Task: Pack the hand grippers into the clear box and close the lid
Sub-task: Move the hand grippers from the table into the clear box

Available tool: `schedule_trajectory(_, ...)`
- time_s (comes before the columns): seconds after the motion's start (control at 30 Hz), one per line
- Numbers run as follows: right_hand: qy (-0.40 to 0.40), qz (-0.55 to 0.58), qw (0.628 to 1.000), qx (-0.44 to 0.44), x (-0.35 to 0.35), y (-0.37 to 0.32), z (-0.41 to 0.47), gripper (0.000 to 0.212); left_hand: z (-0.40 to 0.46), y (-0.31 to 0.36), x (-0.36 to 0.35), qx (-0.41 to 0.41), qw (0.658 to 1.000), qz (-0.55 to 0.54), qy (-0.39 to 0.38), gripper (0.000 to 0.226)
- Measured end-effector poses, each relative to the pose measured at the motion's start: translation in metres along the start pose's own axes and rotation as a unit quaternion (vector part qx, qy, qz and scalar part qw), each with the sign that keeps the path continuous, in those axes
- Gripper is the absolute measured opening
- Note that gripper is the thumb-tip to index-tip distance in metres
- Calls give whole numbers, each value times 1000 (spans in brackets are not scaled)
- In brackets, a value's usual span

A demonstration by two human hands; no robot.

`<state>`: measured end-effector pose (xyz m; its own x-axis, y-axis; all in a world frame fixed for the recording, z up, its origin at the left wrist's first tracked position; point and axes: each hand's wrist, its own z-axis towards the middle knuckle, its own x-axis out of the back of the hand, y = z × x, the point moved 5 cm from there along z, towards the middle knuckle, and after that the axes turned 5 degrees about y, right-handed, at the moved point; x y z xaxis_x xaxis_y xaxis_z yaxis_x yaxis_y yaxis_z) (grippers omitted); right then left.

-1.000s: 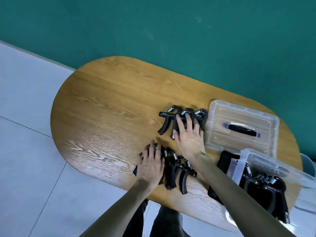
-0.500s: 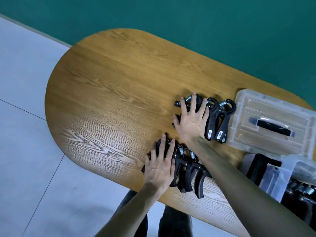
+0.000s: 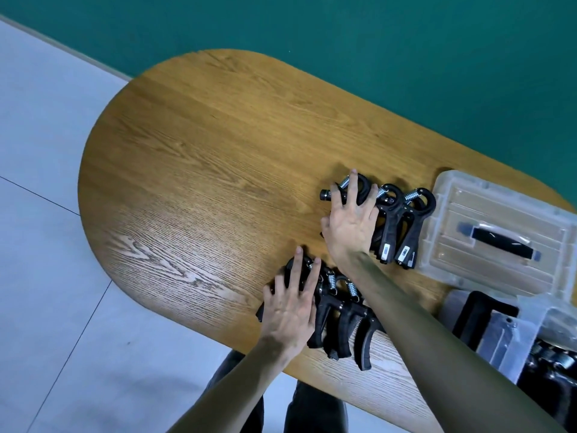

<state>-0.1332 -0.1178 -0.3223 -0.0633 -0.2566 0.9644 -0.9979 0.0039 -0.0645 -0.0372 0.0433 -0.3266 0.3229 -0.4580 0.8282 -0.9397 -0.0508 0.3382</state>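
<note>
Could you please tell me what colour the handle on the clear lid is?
Black, with bluish ends; the handle on the clear lid shows in the head view.

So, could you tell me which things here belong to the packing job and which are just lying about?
Job:
- far grippers under right hand
- near grippers under left hand
- clear box
- lid

Lying about:
- nothing apart from the table

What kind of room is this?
Probably a plain indoor workroom or office, though I can't be sure. There is a wooden table against a green wall, a pale tiled floor, and a clear box for packing grippers.
</note>
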Motion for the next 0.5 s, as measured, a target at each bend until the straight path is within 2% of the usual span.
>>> schedule_trajectory(0.27, 14, 66, 998, 1, 10, 9, -14, 75, -1, -3, -3, -4, 1000, 4, -2, 98)
schedule_trajectory(0.33, 33, 50, 998, 16, 21, 11, -26, 75, -2, -4, 0, -1, 1000, 16, -2, 94)
schedule_trajectory(0.5, 40, 18, 999, 22, 47, 27, -54, 92, -8, 1, 26, 10, 999, 46, -3, 83)
